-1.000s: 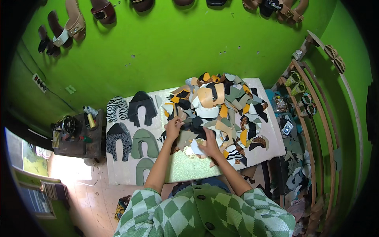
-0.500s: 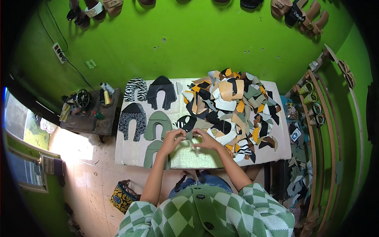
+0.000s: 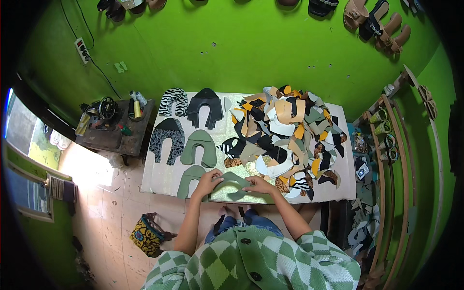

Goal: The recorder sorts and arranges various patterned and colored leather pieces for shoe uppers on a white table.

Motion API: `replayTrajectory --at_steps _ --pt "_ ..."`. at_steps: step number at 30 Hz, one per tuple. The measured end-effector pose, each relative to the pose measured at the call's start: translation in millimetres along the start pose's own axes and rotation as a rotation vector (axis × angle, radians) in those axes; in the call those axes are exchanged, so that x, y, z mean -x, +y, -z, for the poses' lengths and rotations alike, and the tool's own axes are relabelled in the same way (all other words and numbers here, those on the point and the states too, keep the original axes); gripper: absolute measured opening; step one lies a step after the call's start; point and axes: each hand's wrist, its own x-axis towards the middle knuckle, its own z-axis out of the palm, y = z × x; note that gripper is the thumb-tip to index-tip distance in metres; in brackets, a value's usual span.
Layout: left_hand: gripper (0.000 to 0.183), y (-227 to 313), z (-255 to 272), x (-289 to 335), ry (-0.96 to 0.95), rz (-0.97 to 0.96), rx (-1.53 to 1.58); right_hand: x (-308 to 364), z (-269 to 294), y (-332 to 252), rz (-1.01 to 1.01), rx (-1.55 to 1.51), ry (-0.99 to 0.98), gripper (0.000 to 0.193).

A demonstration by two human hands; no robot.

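Between my two hands, over the near edge of the table, a green arch-shaped cut piece (image 3: 233,180) is stretched out. The fingers of my left hand (image 3: 209,182) pinch its left side, and my right hand (image 3: 259,185) grips its right side. Beside my left hand lies a green horseshoe-shaped stack (image 3: 188,181), with another green stack (image 3: 199,147) just beyond it. Farther back are a speckled grey stack (image 3: 166,140), a black stack (image 3: 205,108) and a zebra-striped stack (image 3: 173,102). To the right spreads a large heap of mixed cut pieces (image 3: 285,135).
The pale table (image 3: 314,194) stands against a green wall. At left is a sewing machine (image 3: 102,108) on a dark stand with thread spools (image 3: 137,107). A patterned bag (image 3: 146,235) sits on the floor. Wooden racks (image 3: 394,183) with sandals line the right side.
The green piece, blurred between my fingers before, is now spread open and clearly visible. My hands have moved slightly down and apart, and the view has shifted a little.
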Motion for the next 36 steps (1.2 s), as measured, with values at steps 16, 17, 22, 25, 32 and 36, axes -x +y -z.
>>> replayTrajectory --at_steps 16,17,22,25,32,36 --pt "0.044 -71.4 -63.8 10.9 0.386 0.248 -0.149 -41.9 39.7 15.9 -0.112 0.783 0.631 0.029" --pt "0.044 -72.4 -63.3 12.2 0.393 0.253 -0.149 -48.1 44.3 8.4 -0.109 0.783 0.623 0.029" --pt "0.049 -74.4 -71.0 16.2 0.248 0.293 -0.372 -77.5 67.9 -4.2 -0.05 0.906 0.828 0.039" --pt "0.051 -66.0 -82.6 16.9 0.267 0.423 -0.375 -88.2 81.0 14.3 -0.203 0.978 0.813 0.042" --pt "0.034 -73.1 -90.9 17.0 0.244 0.505 -0.434 -88.4 91.4 22.7 -0.245 0.702 0.718 0.03" --pt "0.03 -69.9 -87.9 10.6 0.204 0.528 -0.422 -74.6 92.6 20.2 0.055 0.766 0.82 0.025"
